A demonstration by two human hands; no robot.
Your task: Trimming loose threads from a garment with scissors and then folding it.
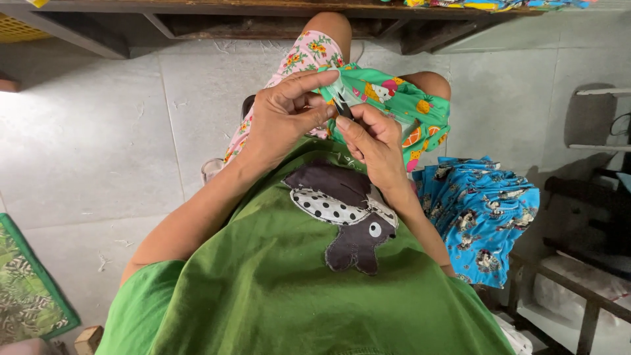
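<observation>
I look down at my lap. My left hand (pixel 284 115) pinches an edge of a green garment (pixel 401 108) printed with fruit and cartoon shapes, holding it taut. My right hand (pixel 371 141) grips a small dark cutting tool (pixel 342 105), its tip touching the cloth edge right next to my left fingertips. The garment drapes over my right knee. I wear a green shirt with a brown patch and pink floral shorts.
A pile of blue printed cloth (pixel 483 213) lies at my right on a dark wooden frame (pixel 578 289). A wooden table's underside (pixel 263 20) spans the top. Grey tiled floor (pixel 98 144) spreads at left, with a green mat (pixel 26 289) at the lower left corner.
</observation>
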